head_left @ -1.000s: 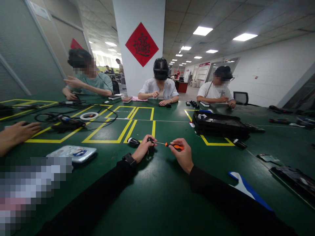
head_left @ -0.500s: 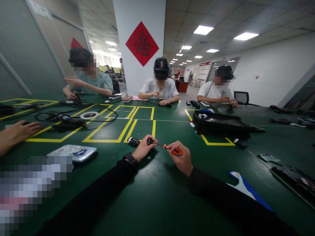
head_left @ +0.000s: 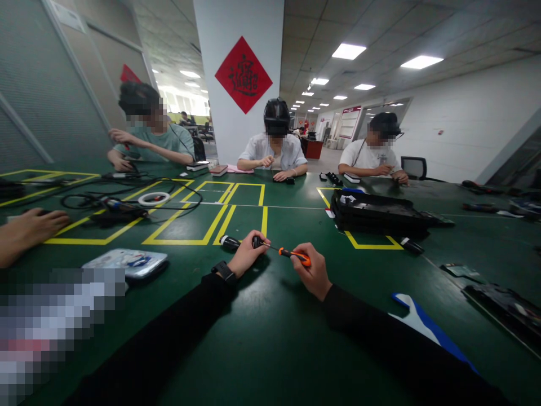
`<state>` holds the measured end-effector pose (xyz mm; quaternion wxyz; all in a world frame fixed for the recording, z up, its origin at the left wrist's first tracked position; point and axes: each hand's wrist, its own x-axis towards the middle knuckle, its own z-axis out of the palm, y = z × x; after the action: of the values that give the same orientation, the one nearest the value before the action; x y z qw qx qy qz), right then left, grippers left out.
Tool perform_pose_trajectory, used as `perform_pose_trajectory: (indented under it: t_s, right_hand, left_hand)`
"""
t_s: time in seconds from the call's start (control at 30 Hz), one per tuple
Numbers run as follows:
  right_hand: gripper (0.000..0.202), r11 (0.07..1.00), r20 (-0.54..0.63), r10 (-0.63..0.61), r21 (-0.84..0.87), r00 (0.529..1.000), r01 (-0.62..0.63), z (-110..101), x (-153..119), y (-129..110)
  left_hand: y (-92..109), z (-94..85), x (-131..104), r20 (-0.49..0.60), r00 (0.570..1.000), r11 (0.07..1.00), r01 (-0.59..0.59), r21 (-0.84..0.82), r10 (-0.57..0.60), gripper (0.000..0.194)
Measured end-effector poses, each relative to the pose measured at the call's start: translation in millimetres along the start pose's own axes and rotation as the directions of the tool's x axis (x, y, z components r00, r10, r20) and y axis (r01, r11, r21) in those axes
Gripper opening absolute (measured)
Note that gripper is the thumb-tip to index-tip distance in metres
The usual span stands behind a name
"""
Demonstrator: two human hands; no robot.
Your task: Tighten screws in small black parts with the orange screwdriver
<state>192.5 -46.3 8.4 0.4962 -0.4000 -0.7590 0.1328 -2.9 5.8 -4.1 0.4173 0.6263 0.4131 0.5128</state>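
My right hand [head_left: 311, 269] is closed round the handle of an orange and black screwdriver [head_left: 296, 255], whose thin shaft points left. The shaft reaches a small black part [head_left: 256, 242] pinched in my left hand [head_left: 245, 254]; whether the tip sits in it or only touches it I cannot tell. Both hands are just above the green table [head_left: 262, 327]. Just left of my left hand lies a black and white cylindrical object [head_left: 229, 243].
Left are a phone [head_left: 129, 261], a neighbour's hand [head_left: 40, 224], a tape roll [head_left: 154, 198] and black cables [head_left: 122, 210]. Stacked black housings [head_left: 376, 213] stand right, near a blue and white piece [head_left: 426, 324]. Several people sit across the table.
My right fingers have shifted back along the screwdriver handle, exposing more of its front. My left hand has hardly moved. Across the table at left, a person's raised hand has changed pose.
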Motion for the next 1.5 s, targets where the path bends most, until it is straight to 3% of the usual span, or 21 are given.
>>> perform_pose_trajectory:
  t_s: [0.1,0.37,0.47,0.6,0.83,1.03,1.3,1.4,1.5]
  right_hand:
    - [0.013,0.997,0.011,0.069,0.019,0.998,-0.069,-2,2,6]
    - [0.025,0.994,0.035,-0.087,0.066,0.996,0.085,-3,5,4]
    - [0.032,0.994,0.072,-0.040,0.101,0.997,0.033,-3,5,5]
    - [0.020,0.988,0.138,0.041,0.143,0.990,-0.061,-2,5,7]
    - [0.013,0.946,0.103,0.139,0.282,0.985,-0.163,-1,8,5]
    - [0.007,0.972,0.085,0.025,0.230,0.996,-0.044,1,8,7]
    - [0.008,0.948,0.124,-0.068,0.318,0.990,0.026,4,7,-3]
    - [0.010,0.952,0.103,-0.013,0.307,0.995,-0.019,3,5,-4]
    - [0.016,0.944,0.086,0.133,0.292,0.987,-0.153,1,4,2]
  left_hand:
    - [-1,0.2,0,0.002,1.000,1.000,-0.009,0.005,0.009,0.021]
    - [-2,-0.9,1,-0.031,0.999,1.000,0.013,-0.010,-0.013,0.022]
    - [-3,-0.6,1,-0.026,1.000,1.000,0.017,-0.023,-0.017,0.021]
    - [-2,0.6,1,-0.015,1.000,1.000,0.008,0.000,-0.008,0.021]
    - [-3,0.0,1,-0.003,1.000,1.000,-0.019,0.019,0.019,0.021]
    - [-6,-1.6,3,-0.021,1.000,0.999,0.007,-0.038,-0.008,0.023]
    - [-7,-1.5,4,-0.043,0.999,0.997,0.021,-0.070,-0.024,0.024]
    - [-6,-1.4,3,-0.026,1.000,0.999,-0.002,-0.036,0.002,0.022]
    - [-6,-1.0,2,-0.015,1.000,1.000,-0.021,0.001,0.021,0.021]
